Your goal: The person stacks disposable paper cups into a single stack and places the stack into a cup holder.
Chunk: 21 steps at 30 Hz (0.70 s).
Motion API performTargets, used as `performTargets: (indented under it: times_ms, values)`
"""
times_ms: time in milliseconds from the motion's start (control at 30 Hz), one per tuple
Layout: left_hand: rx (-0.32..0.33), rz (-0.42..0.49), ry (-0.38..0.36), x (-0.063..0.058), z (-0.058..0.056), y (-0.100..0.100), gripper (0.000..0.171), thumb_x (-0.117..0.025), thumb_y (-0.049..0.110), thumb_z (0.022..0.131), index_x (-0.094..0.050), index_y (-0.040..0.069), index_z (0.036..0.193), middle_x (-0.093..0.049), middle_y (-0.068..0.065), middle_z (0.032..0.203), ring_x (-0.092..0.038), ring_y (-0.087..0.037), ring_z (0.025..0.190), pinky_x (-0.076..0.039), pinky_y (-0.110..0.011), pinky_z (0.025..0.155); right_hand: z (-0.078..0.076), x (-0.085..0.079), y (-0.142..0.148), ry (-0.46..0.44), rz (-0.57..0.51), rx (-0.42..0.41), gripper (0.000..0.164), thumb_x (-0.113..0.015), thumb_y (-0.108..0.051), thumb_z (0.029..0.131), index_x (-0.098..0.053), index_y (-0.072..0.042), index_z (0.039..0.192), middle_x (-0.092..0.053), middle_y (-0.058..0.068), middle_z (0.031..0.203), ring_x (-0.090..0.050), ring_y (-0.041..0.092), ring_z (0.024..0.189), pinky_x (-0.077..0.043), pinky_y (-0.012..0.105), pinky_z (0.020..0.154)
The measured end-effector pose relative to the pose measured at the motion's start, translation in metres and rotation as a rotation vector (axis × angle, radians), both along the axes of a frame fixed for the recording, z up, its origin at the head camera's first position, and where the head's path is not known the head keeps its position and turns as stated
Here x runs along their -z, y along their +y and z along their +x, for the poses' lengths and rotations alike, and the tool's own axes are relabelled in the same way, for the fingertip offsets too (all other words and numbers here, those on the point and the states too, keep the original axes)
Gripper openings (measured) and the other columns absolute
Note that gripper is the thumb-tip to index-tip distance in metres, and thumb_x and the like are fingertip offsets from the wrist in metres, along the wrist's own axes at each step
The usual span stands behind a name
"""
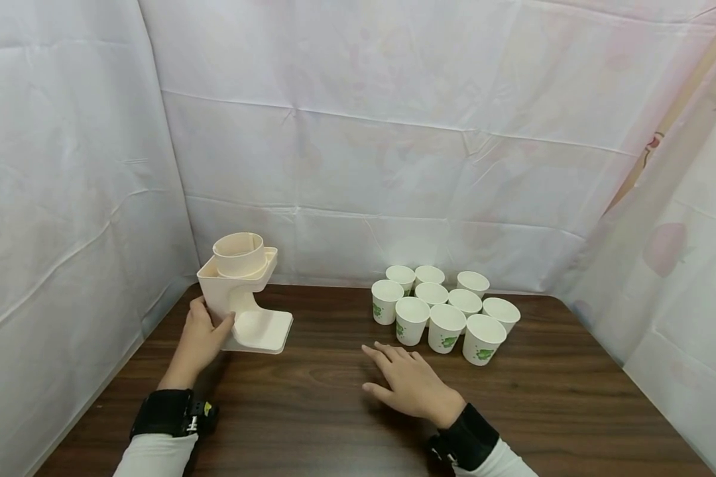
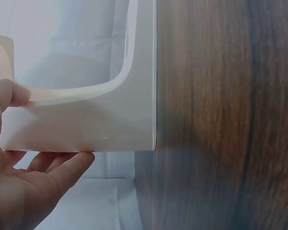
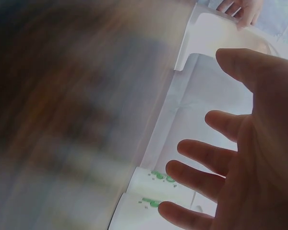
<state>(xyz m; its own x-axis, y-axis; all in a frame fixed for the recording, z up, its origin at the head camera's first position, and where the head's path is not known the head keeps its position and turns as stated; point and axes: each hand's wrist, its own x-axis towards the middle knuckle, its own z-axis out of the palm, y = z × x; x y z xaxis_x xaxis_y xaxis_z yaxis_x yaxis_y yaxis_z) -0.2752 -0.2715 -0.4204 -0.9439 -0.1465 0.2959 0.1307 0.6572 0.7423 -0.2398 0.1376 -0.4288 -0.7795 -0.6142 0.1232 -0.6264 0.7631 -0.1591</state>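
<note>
A cream plastic stand with a round, open-topped tube above and a flat foot below is upright on the table's left side. My left hand grips its upright. In the left wrist view the thumb lies on the inner edge of the stand and the fingers are on its back face. My right hand has its fingers spread, holding nothing, just in front of a group of white paper cups with green prints. The right wrist view shows the right palm with cups beyond the fingertips.
Several cups stand upright, close together, at the back right of the dark wood table. A white cloth hangs behind the table and along both sides. Black bands with small devices are around both wrists.
</note>
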Motion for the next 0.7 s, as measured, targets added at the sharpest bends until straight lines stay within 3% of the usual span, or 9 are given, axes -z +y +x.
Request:
performTargets:
  times_ms: [700]
  values:
    - [0.079, -0.032, -0.028, -0.005, 0.013, 0.019, 0.077, -0.058, 0.029, 0.102, -0.012, -0.019, 0.141, -0.029, -0.043, 0.133, -0.036, -0.053, 0.124, -0.033, -0.066, 0.099, 0.002, 0.000, 0.020, 0.017, -0.022, 0.028, 0.065, -0.055, -0.050, 0.101, -0.042, -0.014, 0.153, -0.045, 0.016, 0.151, -0.044, 0.037, 0.135, -0.040, 0.064, 0.098]
